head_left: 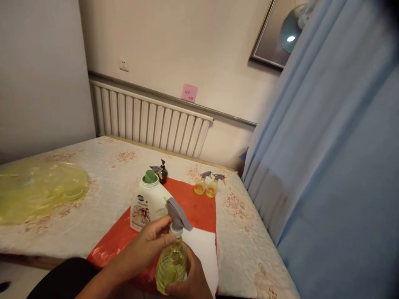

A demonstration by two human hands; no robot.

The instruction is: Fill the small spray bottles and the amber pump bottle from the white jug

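Observation:
A clear spray bottle (172, 265) with yellowish liquid and a grey trigger head stands nearly upright close to me. My right hand (190, 276) is wrapped round its lower body. At its neck, just under the trigger head, the fingers of my left hand (152, 241) are closed. Right behind my left hand is a white jug (141, 207) with a printed label and a green cap or insert in its mouth. A white sheet (202, 253) lies under and beside the bottle, on a red sheet (190, 207).
Two small spray bottles (211, 189) with yellow liquid stand at the red sheet's far right corner. A dark pump bottle (163, 173) is behind the jug. Yellow translucent plastic (46, 187) lies left on the floral tablecloth (109, 178). A blue curtain (327, 166) hangs right; a radiator (149, 116) is behind.

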